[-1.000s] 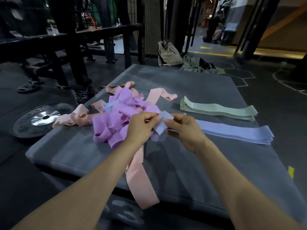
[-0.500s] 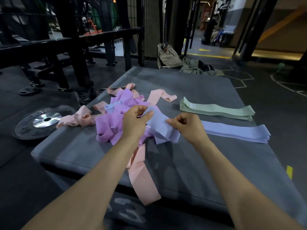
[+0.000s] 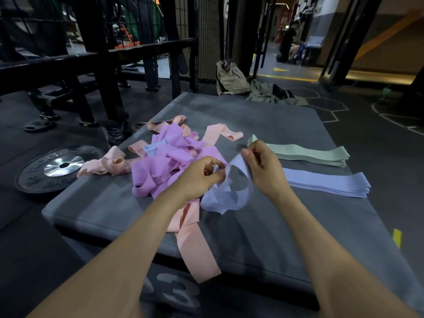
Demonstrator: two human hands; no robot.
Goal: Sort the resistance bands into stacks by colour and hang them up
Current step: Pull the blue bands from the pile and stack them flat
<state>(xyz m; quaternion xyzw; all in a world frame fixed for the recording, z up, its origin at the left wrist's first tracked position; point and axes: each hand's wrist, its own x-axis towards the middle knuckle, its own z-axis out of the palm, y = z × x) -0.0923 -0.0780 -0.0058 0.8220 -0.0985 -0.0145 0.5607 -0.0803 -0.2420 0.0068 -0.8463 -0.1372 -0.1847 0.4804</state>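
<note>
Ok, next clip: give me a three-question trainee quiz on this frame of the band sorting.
1. True or false: both the left hand and the right hand hold the blue band.
2. Which sorted stack lies farther from the person? A) green stack B) blue stack C) pink stack
3. Fill in: the unsorted pile is mostly ____ bands, with pink ones mixed in.

Key: 1 true; 2 A; 3 purple.
</note>
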